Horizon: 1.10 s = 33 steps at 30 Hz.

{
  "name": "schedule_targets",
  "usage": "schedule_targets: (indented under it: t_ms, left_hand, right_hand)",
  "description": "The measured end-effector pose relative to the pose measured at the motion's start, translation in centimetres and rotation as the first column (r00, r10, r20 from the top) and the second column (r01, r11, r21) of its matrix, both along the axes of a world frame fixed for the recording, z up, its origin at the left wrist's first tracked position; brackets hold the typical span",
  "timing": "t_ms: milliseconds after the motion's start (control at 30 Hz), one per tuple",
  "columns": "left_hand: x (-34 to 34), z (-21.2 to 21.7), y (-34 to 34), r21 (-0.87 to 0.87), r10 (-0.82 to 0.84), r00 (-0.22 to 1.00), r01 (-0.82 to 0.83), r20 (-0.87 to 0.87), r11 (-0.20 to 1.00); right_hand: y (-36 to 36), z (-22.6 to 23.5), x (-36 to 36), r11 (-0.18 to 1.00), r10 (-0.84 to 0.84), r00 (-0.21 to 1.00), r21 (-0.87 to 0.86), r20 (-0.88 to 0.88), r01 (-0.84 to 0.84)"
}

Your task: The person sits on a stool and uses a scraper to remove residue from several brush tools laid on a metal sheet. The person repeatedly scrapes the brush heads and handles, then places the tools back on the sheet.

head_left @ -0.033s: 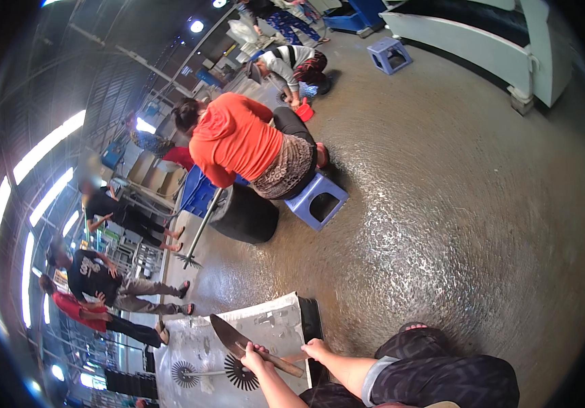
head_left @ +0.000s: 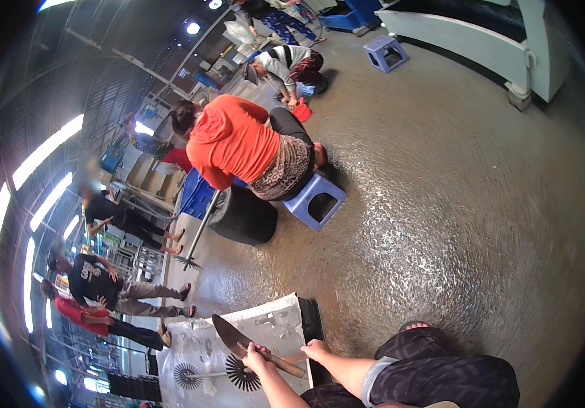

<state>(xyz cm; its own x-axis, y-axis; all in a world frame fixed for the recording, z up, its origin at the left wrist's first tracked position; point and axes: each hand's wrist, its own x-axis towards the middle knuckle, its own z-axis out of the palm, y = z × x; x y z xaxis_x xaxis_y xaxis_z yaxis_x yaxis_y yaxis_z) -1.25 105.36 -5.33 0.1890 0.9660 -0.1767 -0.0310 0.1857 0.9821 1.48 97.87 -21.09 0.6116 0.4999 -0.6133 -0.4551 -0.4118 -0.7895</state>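
Nothing clearly displaced since earlier frame; view shifts slightly. Your left hand clamped on knife mid-length, apparently for balance; right hand by bench's right edge, grip unclear.

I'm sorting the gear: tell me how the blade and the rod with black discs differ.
The blade is held in the left hand; the rod lies on the metal surface. The blade is broad, with a brown handle; the rod is slim, with a toothed black disc at each end. Both are elongated.
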Motion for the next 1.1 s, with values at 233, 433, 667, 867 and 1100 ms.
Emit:
schedule_targets:
  t_ms: [233,433,667,867,1100]
  left_hand:
    - [1.4,-0.5,-1.8,0.113,-0.026,0.991,0.041,-0.130,0.993]
    - [2.5,-0.4,-2.1,0.095,-0.058,0.990,0.071,-0.131,0.993]
    - [3.0,0.2,-2.9,0.126,-0.086,0.987,0.104,-0.138,0.987]
    - [2.1,1.0,-3.3,0.181,-0.113,0.983,0.139,-0.144,0.974]
    - [0.2,2.4,-2.5,0.215,0.032,0.996,-0.014,-0.082,0.976]
  right_hand:
    - [-1.9,3.6,0.1,0.999,0.035,0.981,-0.001,-0.190,-0.036]
    - [-0.8,2.7,0.2,0.998,0.026,0.989,-0.046,-0.142,-0.033]
    - [-0.6,3.2,0.9,0.997,0.017,0.988,-0.075,-0.154,-0.029]
    - [-0.1,2.3,0.6,0.996,-0.008,0.990,-0.091,-0.144,-0.005]
    - [0.5,0.9,1.4,0.986,-0.114,0.982,-0.138,-0.149,0.093]
